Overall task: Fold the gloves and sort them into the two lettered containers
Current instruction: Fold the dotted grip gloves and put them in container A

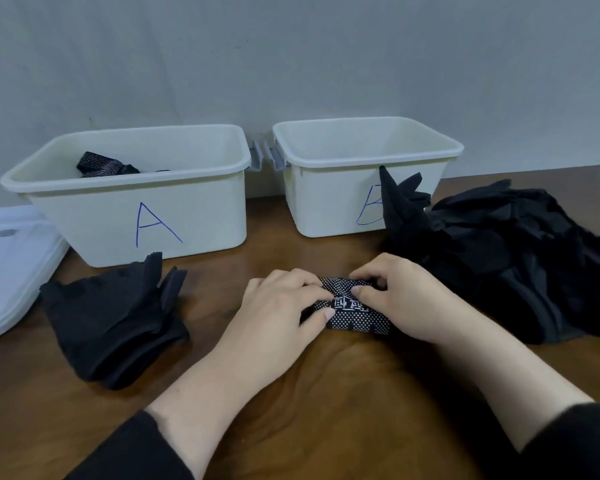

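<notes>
A black glove with white dots (355,318) lies folded into a short band on the brown table. My left hand (281,306) grips its left end, fingers curled over the top edge. My right hand (399,292) pinches its upper right part. Behind stand two white containers: the one marked A (136,202) on the left holds a folded dotted glove (106,164); the one marked B (329,202) on the right shows no contents from here.
A small stack of plain black gloves (115,323) lies left of my hands. A large heap of black gloves (520,258) fills the right side and covers part of the B. White lids (11,271) lie at the far left edge.
</notes>
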